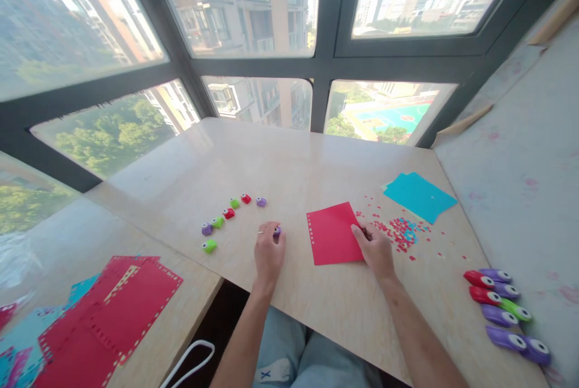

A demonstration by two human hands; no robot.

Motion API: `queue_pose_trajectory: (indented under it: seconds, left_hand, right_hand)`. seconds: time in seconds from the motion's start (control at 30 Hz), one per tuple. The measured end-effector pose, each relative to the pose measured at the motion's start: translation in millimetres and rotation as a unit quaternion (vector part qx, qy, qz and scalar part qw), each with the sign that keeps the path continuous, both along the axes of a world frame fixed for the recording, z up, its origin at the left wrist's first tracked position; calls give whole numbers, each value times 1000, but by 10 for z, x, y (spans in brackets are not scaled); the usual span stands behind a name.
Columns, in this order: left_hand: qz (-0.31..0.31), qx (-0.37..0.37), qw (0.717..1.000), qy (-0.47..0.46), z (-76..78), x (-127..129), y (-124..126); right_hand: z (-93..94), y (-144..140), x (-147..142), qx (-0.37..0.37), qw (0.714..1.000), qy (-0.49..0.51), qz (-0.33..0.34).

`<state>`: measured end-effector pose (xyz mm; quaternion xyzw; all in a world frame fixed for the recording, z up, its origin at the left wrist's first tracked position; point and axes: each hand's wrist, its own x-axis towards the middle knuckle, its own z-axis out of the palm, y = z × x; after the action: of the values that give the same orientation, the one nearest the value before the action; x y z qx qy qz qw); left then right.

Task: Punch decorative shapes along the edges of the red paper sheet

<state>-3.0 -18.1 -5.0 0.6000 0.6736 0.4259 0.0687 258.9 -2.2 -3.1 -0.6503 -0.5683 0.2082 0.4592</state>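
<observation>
Left hand: the left hand (268,253) rested on the pale stone-look tabletop (289,159), fingers curled around a small purple plastic paper punch (277,232) — the punch sat on the table under the fingertips.
Right hand: the right hand (375,249) lay on the right edge of a red rectangular paper sheet (333,233), fingers bent and pressing it flat; whether it pinched the sheet could not be told.
Red sheet: flat on the table between the two hands, a row of punched holes along its left edge.
Small punches: a loose line of purple, green and red mini punches (226,214) left of the left hand, apart from it.
Confetti: red and blue paper scraps (400,232) just right of the right hand.
Blue sheets: turquoise paper sheets (420,196) beyond the scraps.
Large punches: red, purple and green lever punches (502,306) — grouped at the far right edge.
Side table: red punched sheets (113,315) stacked lower left.
</observation>
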Motion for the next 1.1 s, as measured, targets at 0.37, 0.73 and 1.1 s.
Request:
queue_pose_trajectory:
  seconds: [0.37,0.73,1.1]
  left_hand:
    - [22,82,995,55,-29,-334,373]
    - [33,1,998,56,-123,-252,486]
    - [77,4,994,-72,-169,-565,669]
  right_hand:
    - [-8,9,1,2,1000,-7,8]
    - [-33,-17,23,7,1000,-19,-1]
    - [-74,-23,43,-16,1000,-24,-4]
